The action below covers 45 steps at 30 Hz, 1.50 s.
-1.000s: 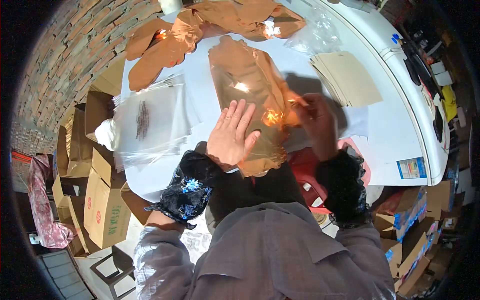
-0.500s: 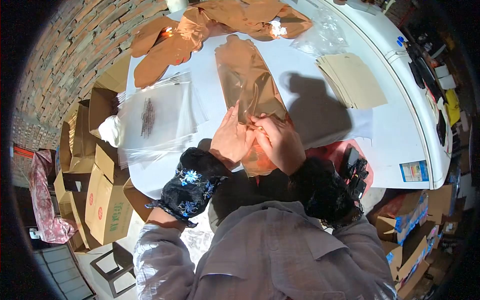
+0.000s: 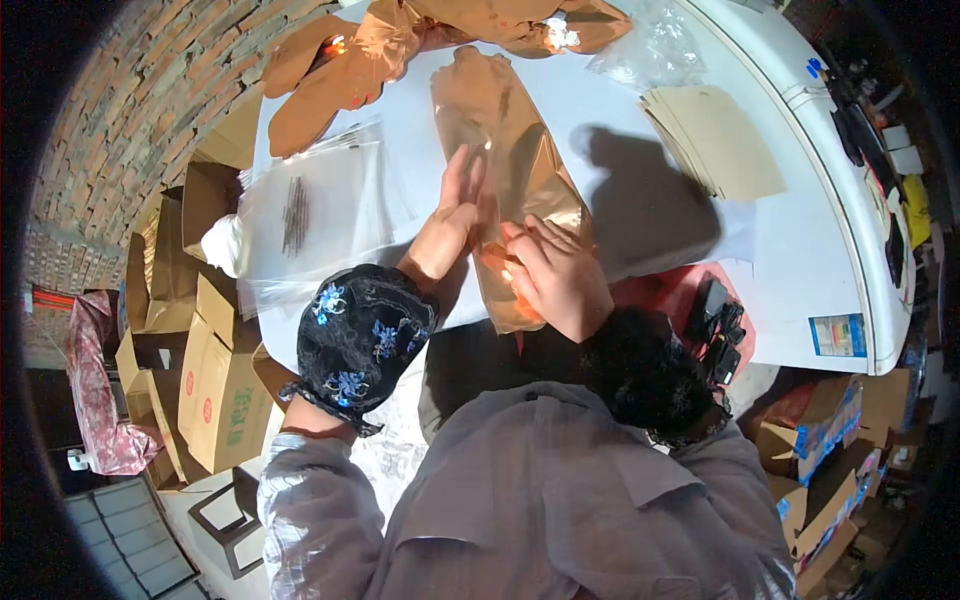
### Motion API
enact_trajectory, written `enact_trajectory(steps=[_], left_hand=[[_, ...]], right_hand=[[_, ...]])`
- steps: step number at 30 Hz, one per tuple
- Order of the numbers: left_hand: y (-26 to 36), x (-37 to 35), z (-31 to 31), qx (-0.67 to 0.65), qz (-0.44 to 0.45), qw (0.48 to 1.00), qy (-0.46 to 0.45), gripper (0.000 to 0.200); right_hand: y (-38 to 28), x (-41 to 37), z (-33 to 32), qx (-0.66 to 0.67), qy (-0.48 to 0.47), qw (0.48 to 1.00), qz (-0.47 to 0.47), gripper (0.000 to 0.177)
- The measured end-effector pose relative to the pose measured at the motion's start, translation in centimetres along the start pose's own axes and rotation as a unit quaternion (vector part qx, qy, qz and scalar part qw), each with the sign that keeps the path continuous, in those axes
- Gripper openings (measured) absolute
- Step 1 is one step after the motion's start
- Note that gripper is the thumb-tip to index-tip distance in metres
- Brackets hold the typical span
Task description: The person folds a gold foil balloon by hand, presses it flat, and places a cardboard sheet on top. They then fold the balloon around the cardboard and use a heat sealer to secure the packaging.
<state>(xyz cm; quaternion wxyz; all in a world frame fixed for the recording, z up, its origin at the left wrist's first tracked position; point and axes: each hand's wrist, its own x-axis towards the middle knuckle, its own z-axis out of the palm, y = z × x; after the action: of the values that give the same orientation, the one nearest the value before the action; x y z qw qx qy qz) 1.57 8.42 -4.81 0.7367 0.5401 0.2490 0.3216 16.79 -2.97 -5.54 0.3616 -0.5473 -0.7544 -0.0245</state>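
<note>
"What shows nearest the person?"

"The near end of the copper foil piece point(image 3: 510, 130), which lies on the white table point(image 3: 800, 270). Its long axis runs away from the person, the far end leaning left. Right of that near end, black objects point(image 3: 715, 340) sit by something red point(image 3: 650, 290), hard to make out."

"And the hands?"

"The right hand point(image 3: 558, 270) curls over the foil's near half, fingertips partly hidden; whether they pinch cannot be told. The left hand point(image 3: 440, 225) is at its left edge, fingers outstretched."

"Farther out?"

"Left of the foil, stacked clear plastic bags point(image 3: 340, 220), print unreadable; farther left, cardboard boxes point(image 3: 210, 390), insides shadowed. Beyond its far end, more copper foil point(image 3: 470, 15), cut off above."
</note>
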Motion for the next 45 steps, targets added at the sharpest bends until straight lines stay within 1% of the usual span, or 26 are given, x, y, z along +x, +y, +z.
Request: enact_trajectory(steps=[3,4,5,8,10,13,17,20,23,28,31,34,35,36,37,40,43,44,45], left_hand=[[0.6,0.2,-0.1,0.011,-0.008,0.999,0.041,0.082],[1.1,-0.1,0.1,-0.009,-0.022,0.999,0.045,0.079],[1.2,-0.2,0.0,-0.008,-0.024,0.999,0.045,0.078],[1.2,-0.3,-0.3,-0.005,-0.027,0.999,0.047,0.076],[1.2,-0.3,-0.3,-0.001,-0.028,0.998,0.051,0.075],[1.3,-0.3,-0.2,0.008,-0.041,0.998,0.044,0.077],[1.2,-0.2,-0.2,-0.008,-0.032,0.998,0.059,0.072],[1.3,-0.3,-0.3,-0.022,-0.037,0.997,0.059,0.071],[1.5,-0.4,-0.5,-0.025,-0.041,0.998,0.051,0.07],[1.4,-0.6,-0.7,-0.036,-0.042,0.998,0.043,0.065],[0.5,-0.4,-1.1,-0.007,0.007,1.0,0.023,0.06],[-0.3,-0.3,-0.3,-0.008,0.028,0.999,0.029,0.056],[-0.2,-0.4,-0.5,0.17,0.109,0.979,-0.007,0.053],[0.5,-0.2,-0.4,0.329,0.16,0.93,-0.023,0.049],[1.0,0.1,-0.3,0.477,0.206,0.854,-0.038,0.046],[1.1,1.7,0.8,0.625,0.176,0.759,-0.051,0.046],[-1.1,3.7,-0.2,0.72,0.188,0.667,-0.017,0.055],[-1.7,4.2,-0.6,0.715,0.174,0.678,-0.013,0.06],[-1.8,4.5,-0.6,0.722,0.184,0.667,0.005,0.06]], right_hand=[[-0.5,-0.4,0.6,-0.018,-0.006,1.0,0.001,0.021],[-0.7,-0.4,0.8,-0.025,-0.004,1.0,0.003,0.023],[-0.9,-0.4,1.0,-0.031,-0.002,1.0,0.004,0.025],[-0.9,-0.5,1.8,-0.037,-0.001,0.999,0.013,0.024],[-1.2,-0.2,1.7,-0.042,0.004,0.999,0.002,0.023],[-1.5,0.0,1.9,-0.042,0.01,0.999,0.004,0.021],[-1.8,-0.1,2.1,-0.049,0.004,0.999,0.012,0.021],[-2.5,0.0,1.6,-0.037,0.008,0.999,0.001,0.024],[-2.3,-0.6,1.8,-0.025,-0.019,1.0,-0.001,0.035],[-2.3,-1.0,1.7,-0.02,-0.032,0.999,-0.004,0.042],[-2.0,-1.4,2.0,-0.036,-0.027,0.999,-0.015,0.044],[-1.9,-1.5,2.2,-0.045,-0.024,0.999,-0.017,0.045],[-1.9,-1.5,2.2,-0.047,-0.024,0.998,-0.016,0.045],[-2.0,-1.5,2.0,-0.045,-0.035,0.998,-0.012,0.045],[-2.0,-1.5,2.0,-0.045,-0.036,0.998,-0.012,0.045],[-2.0,-1.4,2.1,-0.038,-0.038,0.998,-0.012,0.043],[-2.4,-1.0,1.5,-0.038,-0.038,0.998,-0.017,0.04],[-2.3,-1.1,1.6,-0.037,-0.033,0.999,-0.017,0.04],[-2.3,-1.2,1.8,-0.036,-0.027,0.999,-0.016,0.04]])
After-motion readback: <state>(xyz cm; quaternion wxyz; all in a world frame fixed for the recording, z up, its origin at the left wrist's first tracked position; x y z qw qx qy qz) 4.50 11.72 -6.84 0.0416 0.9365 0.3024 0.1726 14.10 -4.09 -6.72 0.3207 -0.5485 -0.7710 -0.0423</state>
